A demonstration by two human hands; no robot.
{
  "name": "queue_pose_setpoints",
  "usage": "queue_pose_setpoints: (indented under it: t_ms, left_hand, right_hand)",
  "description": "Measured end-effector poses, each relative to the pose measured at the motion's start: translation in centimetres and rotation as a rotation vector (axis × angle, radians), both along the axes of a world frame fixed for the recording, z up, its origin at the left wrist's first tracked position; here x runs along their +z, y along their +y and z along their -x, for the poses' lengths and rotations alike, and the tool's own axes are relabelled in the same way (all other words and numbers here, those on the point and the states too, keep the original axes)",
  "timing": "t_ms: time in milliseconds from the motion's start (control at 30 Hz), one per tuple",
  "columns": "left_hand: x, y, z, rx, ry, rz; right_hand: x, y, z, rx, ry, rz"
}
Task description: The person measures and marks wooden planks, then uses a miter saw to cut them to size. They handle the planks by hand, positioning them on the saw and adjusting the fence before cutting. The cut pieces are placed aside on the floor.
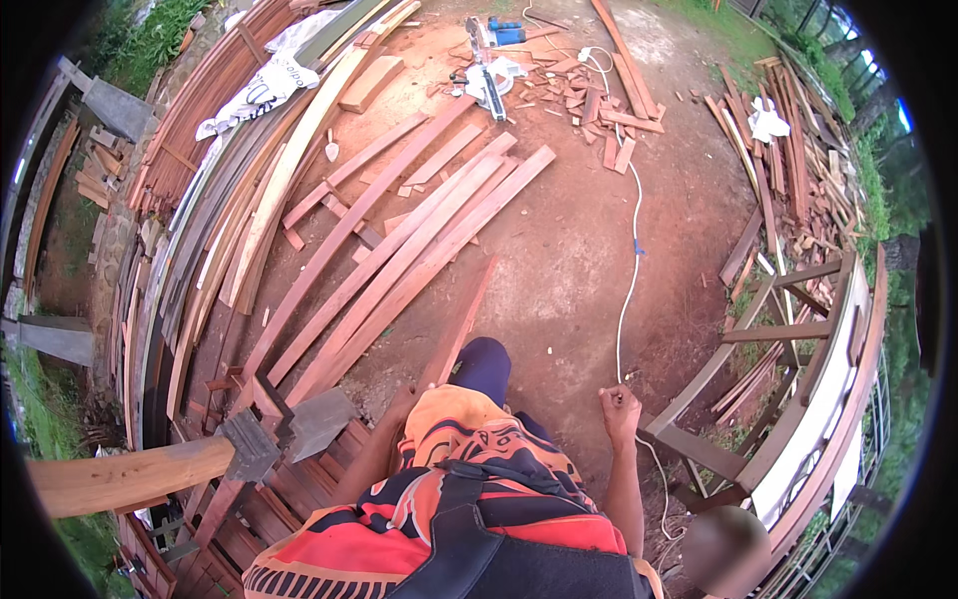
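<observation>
My left hand is closed round the near end of a narrow reddish wooden board. The board slants away from me past my left knee, its far end pointing forward over the dirt. On the other side, my right hand is curled into a fist beside my body. A white power cord runs up to this fist in the picture and comes out again by the wrist. Whether the fingers hold the cord or it only passes behind them cannot be seen.
Long planks lie ahead to the left, beside stacked timber. A blue mitre saw stands far ahead near wood offcuts. At right are a wooden frame and scrap lumber. A timber beam juts in at lower left.
</observation>
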State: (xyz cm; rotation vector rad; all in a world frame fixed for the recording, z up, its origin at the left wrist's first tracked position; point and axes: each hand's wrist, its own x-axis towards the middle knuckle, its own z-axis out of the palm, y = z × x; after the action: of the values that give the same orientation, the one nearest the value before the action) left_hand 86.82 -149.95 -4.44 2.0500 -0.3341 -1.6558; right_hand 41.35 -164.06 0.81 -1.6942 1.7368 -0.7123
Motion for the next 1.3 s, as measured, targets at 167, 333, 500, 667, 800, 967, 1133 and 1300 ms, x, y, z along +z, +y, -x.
queue_pose_setpoints:
  t_ms: [167,333,500,667,800,967,1133,1300]
  left_hand:
    - [-1.2,-12.7,1.9,-0.067,0.018,0.017]
    - [-14.9,-23.6,2.3,0.244,0.365,0.149]
    - [-10.1,-40.0,-1.6,0.069,0.469,-0.127]
    - [-2.1,-55.4,-1.0,0.074,0.409,-0.133]
    - [-6.3,-62.0,-0.8,0.191,0.417,-0.113]
    - [-6.1,-66.2,2.4,0.420,0.375,-0.087]
    - [-1.9,-69.8,8.8,0.691,0.345,-0.011]
    - [1.5,-76.6,10.4,0.749,0.300,0.038]
  right_hand:
    - [0.6,-16.3,0.5,-0.105,-0.021,-0.065]
    - [-6.2,-25.6,1.7,-0.365,-0.136,-0.041]
    - [-7.1,-34.4,1.8,-0.419,0.025,-0.090]
    - [-2.4,-49.8,0.9,-0.470,0.095,-0.027]
    - [-2.9,-62.4,1.2,-0.342,0.142,-0.239]
    - [-8.0,-78.3,2.7,-0.086,0.208,-0.151]
    - [-4.1,-97.6,2.2,0.052,0.106,-0.321]
    - [-3.9,-106.6,1.8,-0.048,-0.059,-0.447]
